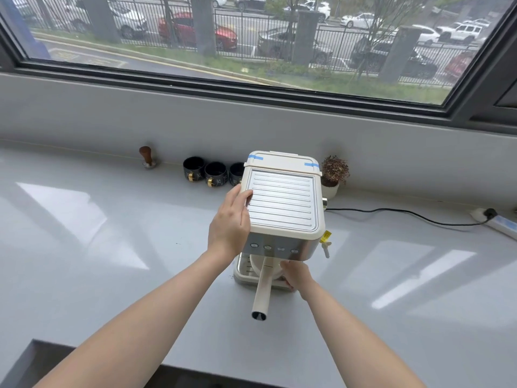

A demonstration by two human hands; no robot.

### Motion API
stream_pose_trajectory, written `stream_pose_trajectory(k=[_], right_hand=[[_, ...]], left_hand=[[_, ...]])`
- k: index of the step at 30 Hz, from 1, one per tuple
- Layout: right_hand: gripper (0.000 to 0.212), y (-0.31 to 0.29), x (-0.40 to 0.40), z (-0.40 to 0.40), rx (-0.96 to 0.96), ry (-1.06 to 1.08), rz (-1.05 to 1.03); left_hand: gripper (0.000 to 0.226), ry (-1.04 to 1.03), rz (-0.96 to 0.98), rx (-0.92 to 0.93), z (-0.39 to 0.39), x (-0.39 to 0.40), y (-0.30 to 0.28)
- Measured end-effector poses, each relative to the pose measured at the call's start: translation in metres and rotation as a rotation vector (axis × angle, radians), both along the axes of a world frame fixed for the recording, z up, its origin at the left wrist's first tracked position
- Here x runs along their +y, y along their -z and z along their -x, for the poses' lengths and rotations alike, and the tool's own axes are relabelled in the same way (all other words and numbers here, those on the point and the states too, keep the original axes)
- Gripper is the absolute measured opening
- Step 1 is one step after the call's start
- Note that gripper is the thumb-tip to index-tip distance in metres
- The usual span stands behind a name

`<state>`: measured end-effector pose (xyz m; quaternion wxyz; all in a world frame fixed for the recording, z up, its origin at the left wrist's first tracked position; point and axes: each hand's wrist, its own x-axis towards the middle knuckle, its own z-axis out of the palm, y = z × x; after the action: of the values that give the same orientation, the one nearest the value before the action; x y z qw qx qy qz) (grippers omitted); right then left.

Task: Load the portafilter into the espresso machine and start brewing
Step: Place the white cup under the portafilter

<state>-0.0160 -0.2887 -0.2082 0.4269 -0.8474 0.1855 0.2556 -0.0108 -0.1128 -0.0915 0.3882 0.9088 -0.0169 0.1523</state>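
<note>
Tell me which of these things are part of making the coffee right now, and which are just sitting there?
In use: espresso machine, portafilter, left hand steadying the machine, right hand beneath its front.

Lying about: tamper, three black cups, potted plant, power strip.

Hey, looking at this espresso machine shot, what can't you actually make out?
Head view only:
- Portafilter basket and lock: hidden under the espresso machine overhang.
- Button icons: too small.
- Right hand fingertips: tucked under the machine.
- Third black cup: partly behind the machine.
- Left hand palm: faces away from the camera.
</note>
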Motion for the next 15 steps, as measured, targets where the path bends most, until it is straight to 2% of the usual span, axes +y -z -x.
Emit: stream_pose_trajectory(k=[4, 10, 13, 15], right_hand=[[0.025, -0.003, 0.0056, -0.0051, -0.045, 0.091, -0.148], [0.029, 0.0031, 0.0019, -0.0035, 0.031, 0.171, -0.23], [0.02, -0.0001, 0.0061, -0.0007, -0.195, 0.188, -0.307], [0.028, 0.0003, 0.0077, 0.0026, -0.302, 0.198, -0.282]], left_hand=[[0.047, 0.001, -0.001, -0.008, -0.0008, -0.0001, 0.0011], [0.048, -0.001, -0.002, -0.014, -0.0012, 0.0007, 0.0024], [0.048, 0.003, 0.0, -0.018, -0.0029, 0.0005, 0.0032], [0.048, 0.003, 0.0, -0.014, -0.0032, 0.0004, 0.0039]])
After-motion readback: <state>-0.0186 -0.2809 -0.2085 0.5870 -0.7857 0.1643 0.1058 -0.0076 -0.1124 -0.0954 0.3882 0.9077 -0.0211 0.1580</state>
